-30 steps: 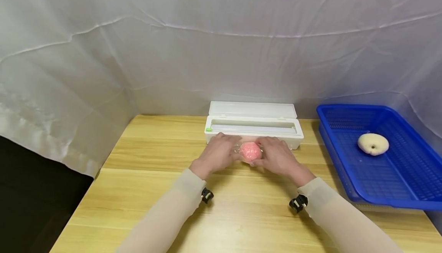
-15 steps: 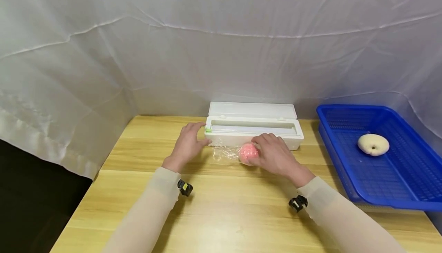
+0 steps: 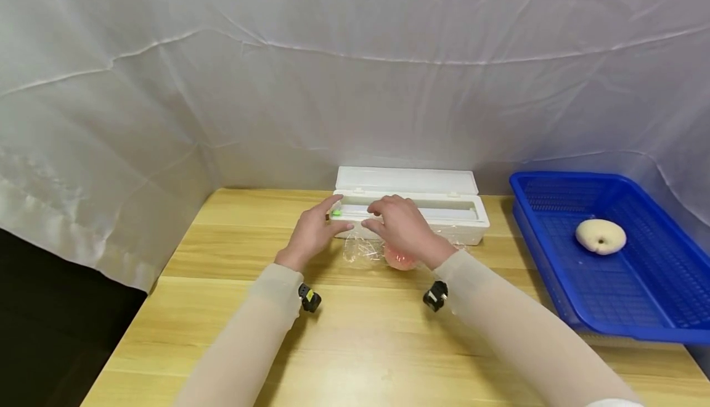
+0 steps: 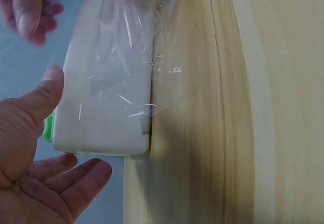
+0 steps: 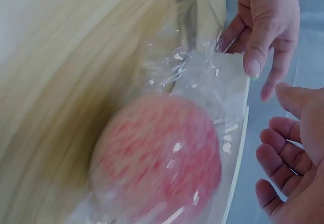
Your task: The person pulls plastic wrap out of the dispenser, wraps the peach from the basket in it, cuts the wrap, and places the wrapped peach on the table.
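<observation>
Vs last frame: R hand [image 3: 400, 225] is off pink fruit [image 3: 400, 261] & shifted left, now over white box [image 3: 460, 221], fingers loosely bent, thumb apart, nothing held. L hand [image 3: 310, 234] at box's left end by green tab [image 3: 336, 213], thumb & fingers spread; can't tell if touching. Hands nr each other, not in contact. Fruit under clear film [image 3: 363, 250] on tabletop [image 3: 355, 345], just in front of box. Box nr rear edge, lid [image 3: 406, 180] up. Blue basket [image 3: 546, 265] twd rear right corner w/ cream fruit [image 3: 601, 236] inside.
</observation>
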### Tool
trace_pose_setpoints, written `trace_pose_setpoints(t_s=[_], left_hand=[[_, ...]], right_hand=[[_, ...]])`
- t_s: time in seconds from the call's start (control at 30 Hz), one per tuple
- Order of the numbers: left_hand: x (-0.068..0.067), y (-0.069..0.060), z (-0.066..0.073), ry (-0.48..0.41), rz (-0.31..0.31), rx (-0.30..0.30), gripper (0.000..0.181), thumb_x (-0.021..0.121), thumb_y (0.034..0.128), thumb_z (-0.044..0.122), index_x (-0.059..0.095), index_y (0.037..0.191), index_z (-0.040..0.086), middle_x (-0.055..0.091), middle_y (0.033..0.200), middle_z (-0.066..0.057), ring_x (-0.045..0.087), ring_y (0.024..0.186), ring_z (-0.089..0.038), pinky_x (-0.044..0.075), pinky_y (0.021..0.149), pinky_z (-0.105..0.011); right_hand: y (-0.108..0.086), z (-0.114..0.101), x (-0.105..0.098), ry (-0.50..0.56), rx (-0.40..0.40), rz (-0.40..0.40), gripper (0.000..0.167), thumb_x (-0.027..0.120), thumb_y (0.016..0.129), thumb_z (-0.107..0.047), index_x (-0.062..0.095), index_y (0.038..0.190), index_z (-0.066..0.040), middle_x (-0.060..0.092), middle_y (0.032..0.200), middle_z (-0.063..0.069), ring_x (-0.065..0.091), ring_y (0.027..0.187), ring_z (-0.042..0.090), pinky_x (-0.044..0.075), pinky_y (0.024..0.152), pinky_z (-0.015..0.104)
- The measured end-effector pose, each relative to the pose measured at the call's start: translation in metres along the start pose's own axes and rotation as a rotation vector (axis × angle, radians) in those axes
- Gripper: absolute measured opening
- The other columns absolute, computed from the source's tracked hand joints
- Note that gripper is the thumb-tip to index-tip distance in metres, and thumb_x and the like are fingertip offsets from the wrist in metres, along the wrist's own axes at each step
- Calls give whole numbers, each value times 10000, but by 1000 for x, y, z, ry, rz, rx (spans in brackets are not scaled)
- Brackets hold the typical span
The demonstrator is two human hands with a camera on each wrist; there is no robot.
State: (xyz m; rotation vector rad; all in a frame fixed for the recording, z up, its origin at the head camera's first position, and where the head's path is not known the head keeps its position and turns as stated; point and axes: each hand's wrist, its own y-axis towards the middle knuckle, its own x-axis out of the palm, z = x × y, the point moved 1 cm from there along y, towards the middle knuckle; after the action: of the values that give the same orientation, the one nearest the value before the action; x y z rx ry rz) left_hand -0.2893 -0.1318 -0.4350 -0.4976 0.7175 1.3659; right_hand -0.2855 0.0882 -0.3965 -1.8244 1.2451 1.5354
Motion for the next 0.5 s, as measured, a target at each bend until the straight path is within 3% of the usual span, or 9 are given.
trace_pose_setpoints(t_s=[0.13,0.37,0.5], left_hand=[[1,3,1,77,19,5,682,768,962,414,511,1570,242,687,1400,-125,709,988,-240,581,945,-446],[3,3,-4,110,50,12,590,773,961,367,600,1503,210,677,1427,-106,730,943,-208,588,967,-440],[1,3,-4,125,68,17,564,770,967,359,616,1490,213,727,1341,-110,725,867,-178,590,918,-426]], right_hand=[[17,-8,8,9,-18,-16,341,684,1036,-354,758,1237,-89,777,1133,66,693,1085,286,531,986,526],[37,-19,21,23,-28,-19,286,677,1044,-276,763,1243,-90,778,1103,72,700,1059,279,553,981,486],[47,-23,26,70,-6,-26,277,680,1042,-271,773,1234,-95,769,1085,65,693,1037,263,563,966,449]])
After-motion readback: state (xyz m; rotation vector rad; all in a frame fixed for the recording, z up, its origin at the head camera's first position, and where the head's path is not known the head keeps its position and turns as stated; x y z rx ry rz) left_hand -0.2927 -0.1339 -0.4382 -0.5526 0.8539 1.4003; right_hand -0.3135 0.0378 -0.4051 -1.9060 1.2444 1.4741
